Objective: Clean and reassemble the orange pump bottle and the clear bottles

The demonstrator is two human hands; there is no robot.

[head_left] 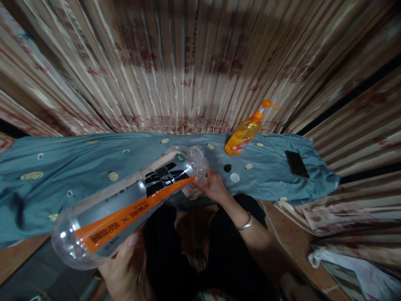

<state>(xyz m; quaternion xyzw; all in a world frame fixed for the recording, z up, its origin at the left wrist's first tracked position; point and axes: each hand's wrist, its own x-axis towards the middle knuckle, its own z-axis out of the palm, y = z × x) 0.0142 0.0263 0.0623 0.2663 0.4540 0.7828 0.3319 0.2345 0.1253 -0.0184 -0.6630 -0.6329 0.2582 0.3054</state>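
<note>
A large clear plastic bottle (125, 205) with a silver, orange and black label lies tilted across the left and middle of the view, looking empty. My left hand (125, 267) is closed around its lower part, near the base. At the far end, my right hand (214, 186) has its fingers closed on a smaller clear plastic container (202, 165). This container is close to the big bottle's neck; whether they touch, I cannot tell. Something pale (191, 192) shows under the right fingers, its kind unclear. A small black cap (227, 168) and a white disc (234, 177) lie to the right.
An orange pump bottle (242, 136) with orange liquid stands on the blue-green cloth (78, 167) at the back. A dark phone (297, 164) lies at the right. Patterned curtains (175, 67) hang behind. A whitish bag (354, 263) sits on the floor at lower right.
</note>
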